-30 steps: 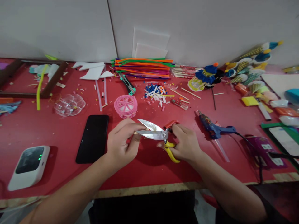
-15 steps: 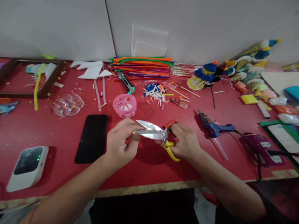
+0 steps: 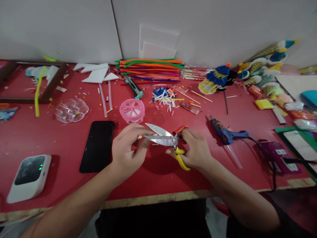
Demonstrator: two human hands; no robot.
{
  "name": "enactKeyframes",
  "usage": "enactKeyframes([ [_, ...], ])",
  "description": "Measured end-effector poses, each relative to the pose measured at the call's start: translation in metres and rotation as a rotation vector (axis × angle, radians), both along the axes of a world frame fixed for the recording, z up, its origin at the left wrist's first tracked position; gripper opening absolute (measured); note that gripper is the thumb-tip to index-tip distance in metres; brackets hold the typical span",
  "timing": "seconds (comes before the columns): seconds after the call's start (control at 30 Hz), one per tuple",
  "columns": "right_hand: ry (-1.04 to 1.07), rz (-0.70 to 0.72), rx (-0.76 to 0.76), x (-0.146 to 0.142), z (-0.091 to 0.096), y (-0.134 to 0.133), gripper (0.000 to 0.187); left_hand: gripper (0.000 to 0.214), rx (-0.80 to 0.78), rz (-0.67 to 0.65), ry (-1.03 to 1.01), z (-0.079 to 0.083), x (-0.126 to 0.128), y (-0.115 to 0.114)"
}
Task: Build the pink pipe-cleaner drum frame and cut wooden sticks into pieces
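Note:
My right hand (image 3: 195, 150) grips the orange and yellow handles of a pair of scissors (image 3: 163, 137), whose steel blades stand apart and point left. My left hand (image 3: 127, 148) is pinched on a small thin stick held between the blades; most of the stick is hidden by my fingers. Both hands hover just above the red table (image 3: 158, 178), near its front edge. A pink round wheel-like piece (image 3: 133, 111) lies just behind the hands.
A black phone (image 3: 98, 145) lies left of my left hand, a white device (image 3: 29, 177) farther left. A blue glue gun (image 3: 226, 134) with its cable lies to the right. Cut straw bits (image 3: 164, 97), coloured straws (image 3: 151, 69), a box cutter (image 3: 133, 87) and craft figures (image 3: 220, 77) sit behind.
Both hands with the scissors have risen slightly and the blade tips have shifted a little left. The view has drifted slightly; nothing else on the table moved.

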State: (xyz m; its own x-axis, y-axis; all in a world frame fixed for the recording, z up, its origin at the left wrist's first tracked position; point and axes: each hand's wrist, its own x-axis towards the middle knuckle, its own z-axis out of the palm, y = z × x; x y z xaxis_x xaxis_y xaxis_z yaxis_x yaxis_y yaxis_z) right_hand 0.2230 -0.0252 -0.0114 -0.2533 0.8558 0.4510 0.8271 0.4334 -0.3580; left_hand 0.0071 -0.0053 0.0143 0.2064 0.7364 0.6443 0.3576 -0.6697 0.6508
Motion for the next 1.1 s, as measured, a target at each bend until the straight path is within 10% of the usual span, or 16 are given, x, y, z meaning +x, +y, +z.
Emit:
enactKeyframes([
  [1.1,-0.069,-0.018,-0.029,0.0000,-0.0015,-0.0031,0.046,0.019,-0.047,-0.026,0.011,0.0007,0.0005,0.0002],
])
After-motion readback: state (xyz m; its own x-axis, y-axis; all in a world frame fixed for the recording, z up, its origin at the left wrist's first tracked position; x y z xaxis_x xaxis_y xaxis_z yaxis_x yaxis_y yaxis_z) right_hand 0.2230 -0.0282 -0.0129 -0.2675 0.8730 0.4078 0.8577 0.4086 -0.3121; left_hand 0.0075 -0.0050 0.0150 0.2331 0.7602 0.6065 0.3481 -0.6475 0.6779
